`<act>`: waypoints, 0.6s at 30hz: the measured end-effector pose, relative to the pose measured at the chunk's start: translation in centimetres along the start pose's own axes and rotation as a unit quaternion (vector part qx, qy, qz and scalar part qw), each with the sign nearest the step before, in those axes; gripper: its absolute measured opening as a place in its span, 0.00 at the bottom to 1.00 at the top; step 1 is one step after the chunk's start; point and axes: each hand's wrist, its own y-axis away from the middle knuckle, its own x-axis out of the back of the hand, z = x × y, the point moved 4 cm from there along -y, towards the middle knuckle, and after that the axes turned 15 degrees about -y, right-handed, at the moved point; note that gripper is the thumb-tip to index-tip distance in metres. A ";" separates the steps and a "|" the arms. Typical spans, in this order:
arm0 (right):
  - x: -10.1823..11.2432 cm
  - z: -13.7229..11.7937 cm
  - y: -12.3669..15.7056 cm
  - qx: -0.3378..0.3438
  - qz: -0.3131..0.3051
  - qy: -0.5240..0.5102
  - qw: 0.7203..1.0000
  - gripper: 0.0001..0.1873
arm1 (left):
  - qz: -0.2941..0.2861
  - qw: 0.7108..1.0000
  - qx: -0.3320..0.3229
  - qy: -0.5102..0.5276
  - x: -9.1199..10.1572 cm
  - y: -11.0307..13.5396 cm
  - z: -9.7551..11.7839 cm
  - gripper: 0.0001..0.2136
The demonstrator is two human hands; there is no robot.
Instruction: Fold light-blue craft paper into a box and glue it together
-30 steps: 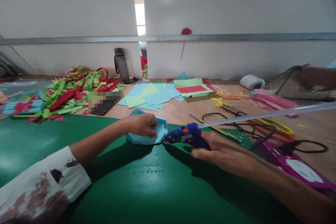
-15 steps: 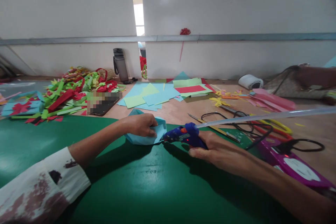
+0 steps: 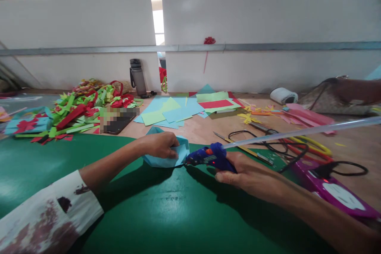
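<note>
My left hand [image 3: 162, 145] is closed on a folded light-blue paper piece [image 3: 165, 161] that rests on the green mat [image 3: 166, 210]; its fingertips reach inside the fold. My right hand [image 3: 238, 170] grips a blue hot glue gun [image 3: 212, 156] by its handle, and a small red light glows on it. From the back of the gun a long clear glue stick [image 3: 285, 131] sticks out to the right. The gun's nozzle meets the lower right edge of the blue paper, and I cannot make out any glue there.
Coloured sheets [image 3: 184, 109] lie behind my hands. To the left are a heap of green and red strips [image 3: 77, 107], a phone [image 3: 122, 121] and a bottle [image 3: 137, 79]. On the right are a pencil [image 3: 253, 152], scissors [image 3: 312, 143], cables and a purple power strip [image 3: 336, 190].
The whole scene sits slightly lower in the picture. Both hands, the blue paper and the glue gun keep almost the same positions relative to each other.
</note>
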 end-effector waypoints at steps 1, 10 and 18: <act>0.0 0.0 0.0 0.002 -0.001 -0.002 1.000 0.07 | 0.002 1.000 0.000 -0.001 0.0 0.0 -0.1 0.12; 0.6 -0.3 0.4 0.012 0.007 -0.004 1.000 0.07 | 0.007 1.000 0.003 -0.008 -0.2 -0.1 -0.1 0.12; 2.5 -1.2 0.8 0.024 0.081 0.044 0.995 0.14 | 0.005 1.000 -0.004 -0.026 0.5 0.1 0.9 0.10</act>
